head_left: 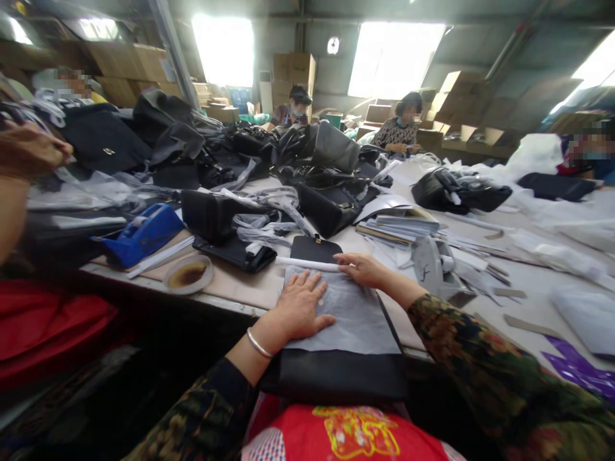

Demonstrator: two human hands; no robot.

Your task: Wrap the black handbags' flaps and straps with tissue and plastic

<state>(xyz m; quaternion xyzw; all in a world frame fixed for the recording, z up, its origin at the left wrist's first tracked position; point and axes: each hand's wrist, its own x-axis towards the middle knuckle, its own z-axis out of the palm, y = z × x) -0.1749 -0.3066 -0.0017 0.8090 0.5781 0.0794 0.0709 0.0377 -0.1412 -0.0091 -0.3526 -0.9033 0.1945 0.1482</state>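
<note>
A black bag (331,374) lies at the table's front edge, its flap (314,248) with a gold clasp pointing away from me. A thin grey-white sheet of paper (358,326) covers most of the bag. My left hand (302,306) rests flat on the sheet with its fingers spread and a silver bangle at the wrist. Across the sheet's far edge runs a white rolled strip (307,263). My right hand (360,269) has its fingers closed at the right end of this strip; its palm side is hidden.
At left are a blue tape dispenser (144,234) and a roll of brown tape (189,274). A grey tape dispenser (435,266) and stacked card strips (396,224) stand at right. Black bags (331,153) are heaped behind. Several people sit around the table; one's hand (33,150) shows at far left.
</note>
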